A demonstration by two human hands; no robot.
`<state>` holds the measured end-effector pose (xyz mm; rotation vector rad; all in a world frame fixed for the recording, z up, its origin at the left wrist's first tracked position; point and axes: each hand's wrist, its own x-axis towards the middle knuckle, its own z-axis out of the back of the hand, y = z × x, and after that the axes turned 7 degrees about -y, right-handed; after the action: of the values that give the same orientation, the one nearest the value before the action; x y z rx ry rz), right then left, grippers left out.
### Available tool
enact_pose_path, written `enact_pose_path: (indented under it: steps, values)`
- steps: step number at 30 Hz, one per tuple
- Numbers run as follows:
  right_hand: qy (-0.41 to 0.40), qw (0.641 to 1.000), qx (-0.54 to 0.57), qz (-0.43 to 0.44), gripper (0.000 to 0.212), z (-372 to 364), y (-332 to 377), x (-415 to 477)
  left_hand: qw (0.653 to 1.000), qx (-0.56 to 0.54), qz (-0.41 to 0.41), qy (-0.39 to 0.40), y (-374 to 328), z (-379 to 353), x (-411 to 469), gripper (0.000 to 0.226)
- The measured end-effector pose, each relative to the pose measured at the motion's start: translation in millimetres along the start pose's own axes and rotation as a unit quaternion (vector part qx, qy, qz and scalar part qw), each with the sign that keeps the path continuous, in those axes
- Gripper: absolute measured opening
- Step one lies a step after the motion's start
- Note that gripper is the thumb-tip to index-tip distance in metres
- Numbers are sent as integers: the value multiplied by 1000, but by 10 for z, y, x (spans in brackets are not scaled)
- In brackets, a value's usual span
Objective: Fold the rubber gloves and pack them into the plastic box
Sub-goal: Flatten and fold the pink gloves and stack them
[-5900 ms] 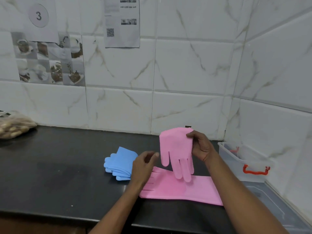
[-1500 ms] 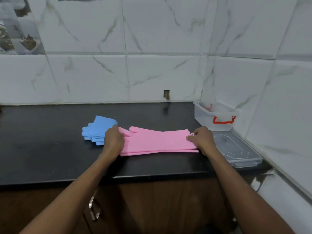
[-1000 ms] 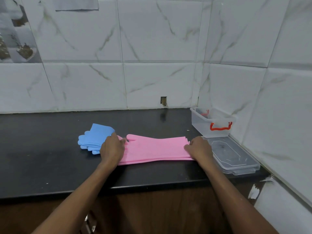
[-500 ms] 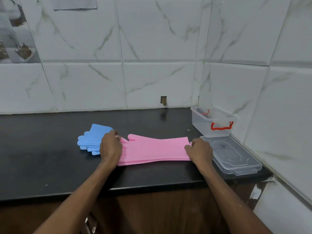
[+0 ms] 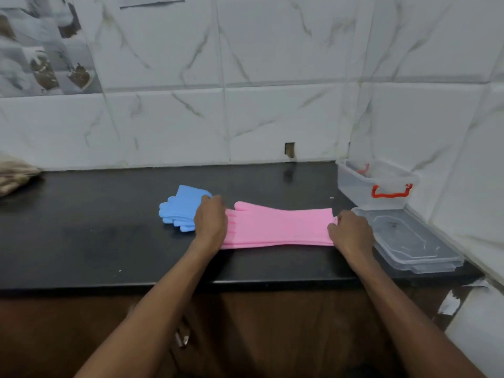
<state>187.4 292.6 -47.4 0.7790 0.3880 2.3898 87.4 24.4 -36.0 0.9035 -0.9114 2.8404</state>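
Note:
Two pink rubber gloves lie stacked flat on the black counter, fingers pointing left, cuffs to the right. My left hand presses down on the finger end. My right hand pinches the cuff end. Folded blue gloves lie just left of my left hand. The clear plastic box with red handles stands open at the back right corner. Its clear lid lies flat in front of it, beside my right hand.
Tiled walls close the counter at the back and right. A bag of brownish items sits at the far left edge. The counter's front edge runs under my forearms, with a wooden cabinet and a metal handle below.
Six seconds ago my right hand held one pink glove in the air; it now lies on the other. In the last second both hands stayed at the glove ends; the view shifted slightly.

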Motion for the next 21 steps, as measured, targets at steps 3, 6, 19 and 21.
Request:
enact_pose_path:
  steps: [3,6,19,21]
  values:
    - [6,1000,-4,0,12,-36,-34,-25,999,15,3,31,65,45,-27,19]
    - [-9,1000,-7,12,13,-65,-1,-54,999,22,-44,-15,87,185,-7,19]
    - [30,998,-46,-40,44,190,179,-291,852,178,-327,367,-176,-39,-300,55]
    - [61,995,-66,-47,53,228,191,-286,851,183,-330,366,-343,-57,-256,56]
